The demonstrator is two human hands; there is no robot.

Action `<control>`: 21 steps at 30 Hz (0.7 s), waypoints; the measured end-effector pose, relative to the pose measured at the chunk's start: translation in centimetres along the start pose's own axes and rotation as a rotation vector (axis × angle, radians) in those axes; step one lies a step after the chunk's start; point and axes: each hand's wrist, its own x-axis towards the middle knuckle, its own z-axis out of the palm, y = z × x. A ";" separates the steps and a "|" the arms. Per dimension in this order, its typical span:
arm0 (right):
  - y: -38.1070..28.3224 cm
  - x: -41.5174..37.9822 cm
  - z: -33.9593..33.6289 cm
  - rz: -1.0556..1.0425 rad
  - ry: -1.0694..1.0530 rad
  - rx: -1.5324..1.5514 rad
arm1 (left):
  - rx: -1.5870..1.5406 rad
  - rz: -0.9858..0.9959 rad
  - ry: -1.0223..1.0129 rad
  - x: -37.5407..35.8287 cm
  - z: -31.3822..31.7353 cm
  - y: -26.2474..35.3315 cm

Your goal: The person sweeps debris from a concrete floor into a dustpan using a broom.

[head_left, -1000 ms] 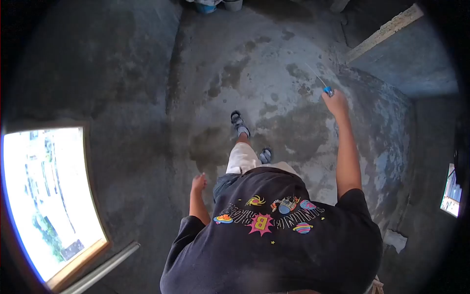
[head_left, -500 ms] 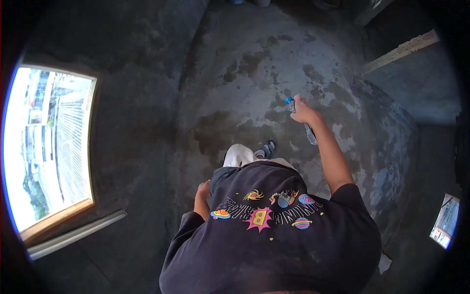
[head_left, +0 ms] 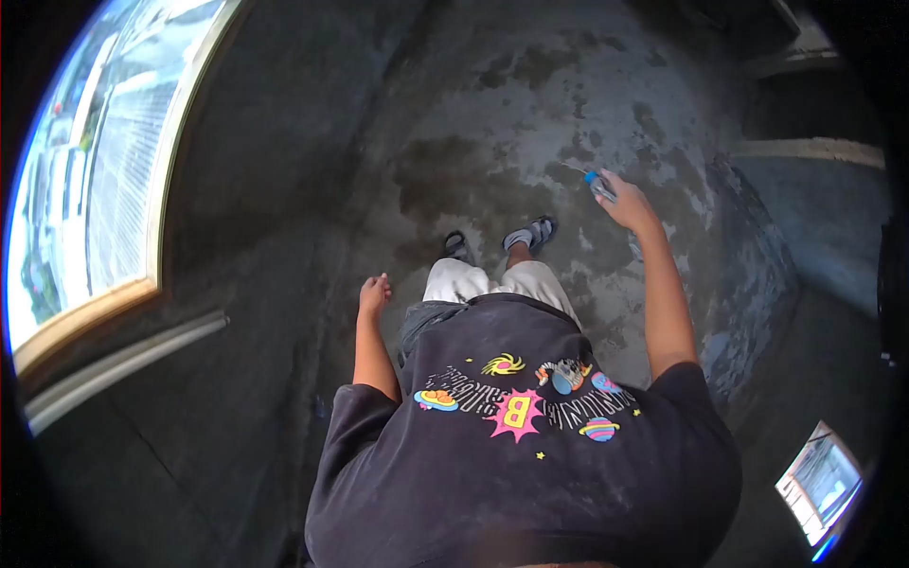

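A clear plastic bottle with a blue cap (head_left: 593, 177) is gripped in my right hand (head_left: 625, 202), out in front of me to the right. The cap end points up and left, and a thin pale streak shows beside it over the floor. My fingers and palm hide much of the bottle's body. My left hand (head_left: 375, 292) hangs low beside my left hip, fingers curled in, with nothing showing in it. Beneath the bottle, the grey concrete floor (head_left: 530, 123) has dark wet-looking patches (head_left: 440, 175).
My sandalled feet (head_left: 530, 235) stand on the floor. A dark wall (head_left: 275, 142) with a bright wood-framed window (head_left: 104, 189) rises on the left, a pale pipe-like bar (head_left: 123, 371) below it. At right are a rough low ledge (head_left: 748, 227) and a pale beam (head_left: 810, 150).
My right hand has shifted slightly right with the bottle, which now points more up-left. My left hand has moved forward from my hip. Both feet now show, and the view has turned.
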 end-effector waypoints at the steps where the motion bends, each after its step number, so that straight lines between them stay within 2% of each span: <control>1: -0.5 -0.2 0.5 -0.020 -0.016 -0.007 | -0.017 -0.012 0.016 0.9 -0.7 -1.1; 3: -1.5 -1.6 1.6 0.160 0.013 -0.041 | 0.029 -0.125 -0.027 1.7 -2.6 -3.7; 4: -2.4 -2.5 2.1 0.147 -0.012 -0.038 | 0.024 -0.145 -0.008 1.0 -3.7 -4.5; 6: -4.5 -3.8 2.9 0.134 0.038 -0.042 | 0.112 -0.314 -0.057 -0.2 -5.2 -6.3; 7: -5.8 -4.4 3.4 0.114 0.031 -0.038 | 0.100 -0.317 -0.038 -0.9 -5.9 -7.1; 9: -8.4 -6.1 5.0 -0.144 -0.105 0.143 | 0.148 -0.364 -0.001 -1.5 -6.3 -8.9; 13: -12.8 -10.1 4.5 -0.053 -0.363 0.195 | 0.014 -0.431 -0.019 -2.6 -6.8 -13.4; 15: -11.0 -10.6 6.6 -0.107 -0.282 0.178 | -0.007 -0.418 -0.021 -2.6 -6.4 -15.2; 18: -9.5 -12.3 8.4 -0.097 -0.044 0.186 | -0.026 -0.382 -0.028 -2.5 -5.7 -17.1; 21: -8.4 -16.7 9.0 -0.203 -0.011 0.245 | -0.033 -0.362 -0.010 -4.3 -4.8 -20.0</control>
